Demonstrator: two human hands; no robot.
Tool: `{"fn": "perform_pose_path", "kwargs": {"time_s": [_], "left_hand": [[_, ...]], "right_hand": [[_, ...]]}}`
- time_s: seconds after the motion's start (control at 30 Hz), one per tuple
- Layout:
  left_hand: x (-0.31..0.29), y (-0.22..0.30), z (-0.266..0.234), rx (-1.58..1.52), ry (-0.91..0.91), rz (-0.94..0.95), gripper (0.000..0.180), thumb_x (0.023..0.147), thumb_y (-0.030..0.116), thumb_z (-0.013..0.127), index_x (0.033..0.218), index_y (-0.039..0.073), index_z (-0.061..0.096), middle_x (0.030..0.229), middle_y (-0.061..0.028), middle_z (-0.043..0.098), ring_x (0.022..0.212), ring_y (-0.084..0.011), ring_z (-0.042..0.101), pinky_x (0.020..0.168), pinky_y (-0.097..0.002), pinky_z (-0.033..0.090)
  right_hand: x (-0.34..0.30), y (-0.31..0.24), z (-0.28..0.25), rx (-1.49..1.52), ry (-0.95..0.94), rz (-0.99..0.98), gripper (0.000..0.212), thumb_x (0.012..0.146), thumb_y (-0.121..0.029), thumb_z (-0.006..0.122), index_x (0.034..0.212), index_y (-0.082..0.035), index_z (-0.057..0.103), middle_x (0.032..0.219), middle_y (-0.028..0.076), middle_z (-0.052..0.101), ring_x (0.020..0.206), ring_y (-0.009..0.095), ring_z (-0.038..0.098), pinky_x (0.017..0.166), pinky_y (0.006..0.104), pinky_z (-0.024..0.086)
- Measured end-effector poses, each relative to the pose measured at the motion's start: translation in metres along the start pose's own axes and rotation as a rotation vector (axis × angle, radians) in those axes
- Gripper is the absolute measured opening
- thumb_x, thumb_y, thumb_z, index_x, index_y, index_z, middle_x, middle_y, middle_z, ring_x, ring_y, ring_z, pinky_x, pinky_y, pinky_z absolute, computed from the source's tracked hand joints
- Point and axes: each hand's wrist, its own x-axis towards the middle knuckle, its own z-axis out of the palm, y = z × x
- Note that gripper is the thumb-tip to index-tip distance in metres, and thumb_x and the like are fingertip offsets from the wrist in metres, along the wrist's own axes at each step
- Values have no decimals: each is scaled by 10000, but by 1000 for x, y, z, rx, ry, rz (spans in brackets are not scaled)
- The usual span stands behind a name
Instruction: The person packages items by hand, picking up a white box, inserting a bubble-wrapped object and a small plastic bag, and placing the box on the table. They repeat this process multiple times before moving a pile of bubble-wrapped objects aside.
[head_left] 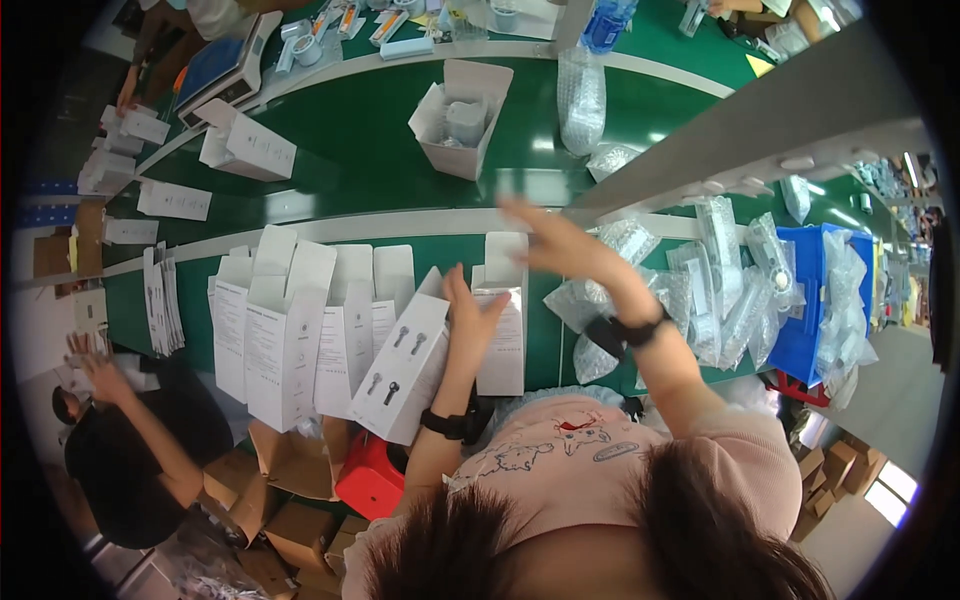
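My left hand (468,312) is open, thumb apart from the fingers, against the right side of a white printed box (402,368) with earphone pictures on it. That box leans to the right beside several upright white boxes (283,350) with raised flaps. To the right of my left hand stands another white box (502,345), its top flap up. My right hand (562,243) is held above the bench's far edge with fingers spread, holding nothing; its fingertips are smeared by motion. Bubble-wrapped items (710,290) lie to the right of my right wrist.
Across the green belt (350,110) sits an open white box (455,145) with a wrapped item inside. A grey metal post (740,120) slants over the right side. A blue bin (800,300) holds bubble wrap. A co-worker (130,440) works at the left.
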Motion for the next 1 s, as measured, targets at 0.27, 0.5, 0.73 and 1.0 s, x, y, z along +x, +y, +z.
{"fn": "perform_pose_path", "kwargs": {"time_s": [0.27,0.5,0.73,1.0], "left_hand": [[10,-18,18,-626,-465,-452,647,692,76,675,1231,-19,328,1130,-170,467,1007,-264,498,854,-321,410],[21,67,-12,-864,-54,-137,660,645,69,708,1209,40,368,1137,-144,444,1003,-245,492,834,-341,410],[15,70,-7,-266,-47,278,715,582,50,736,1187,71,355,1156,-164,398,1044,-314,456,840,-387,407],[-2,72,6,-269,-72,353,695,555,71,778,1073,72,314,1212,-207,394,1037,-357,473,835,-403,419]], "right_hand": [[-102,110,-196,636,576,245,360,867,-243,513,1149,-19,494,951,95,596,816,180,597,697,297,490],[121,165,-182,-158,382,611,607,802,-300,591,1317,-155,304,1006,126,548,761,216,587,552,359,507],[136,180,-163,419,642,471,610,742,-196,615,1286,-151,342,1103,166,521,907,259,558,619,360,502],[-100,78,-219,646,1298,-35,429,825,-216,488,1206,-38,403,1124,147,508,991,257,524,850,368,430]]}}
